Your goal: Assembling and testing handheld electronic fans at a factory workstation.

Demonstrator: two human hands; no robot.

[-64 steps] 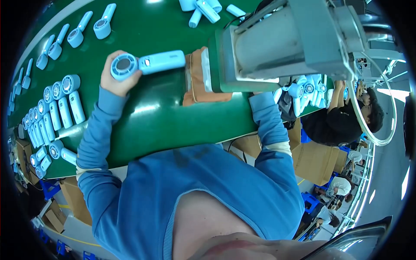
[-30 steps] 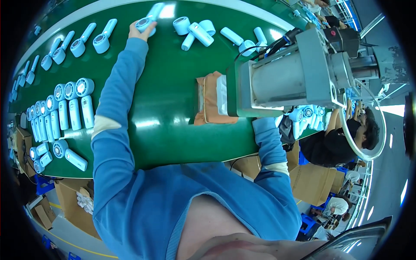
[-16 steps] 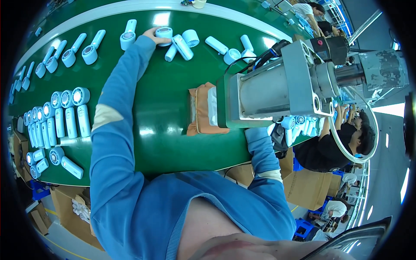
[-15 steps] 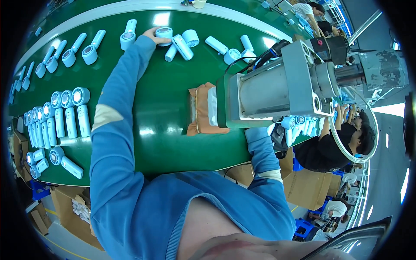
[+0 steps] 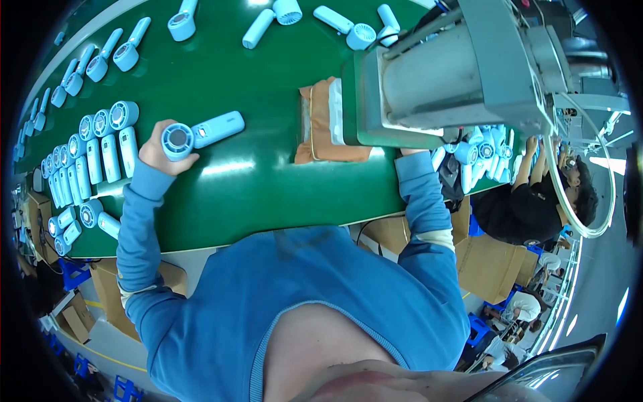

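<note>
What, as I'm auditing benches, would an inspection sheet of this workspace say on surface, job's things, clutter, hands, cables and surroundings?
Surface: green table, glossy, with light reflections.
Job's things: blue fan, head at left, handle pointing right.
Clutter: fan rows at left; loose fan at the far side; brown cloth beside the machine.
Grips: left grip around the fan's head; right grip mostly hidden by the machine, hold unclear.
Cables: pale tube loops right of the machine.
Surroundings: cardboard box and black-clad co-worker at right.

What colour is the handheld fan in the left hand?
The fan is light blue, best seen in the head view.
</note>
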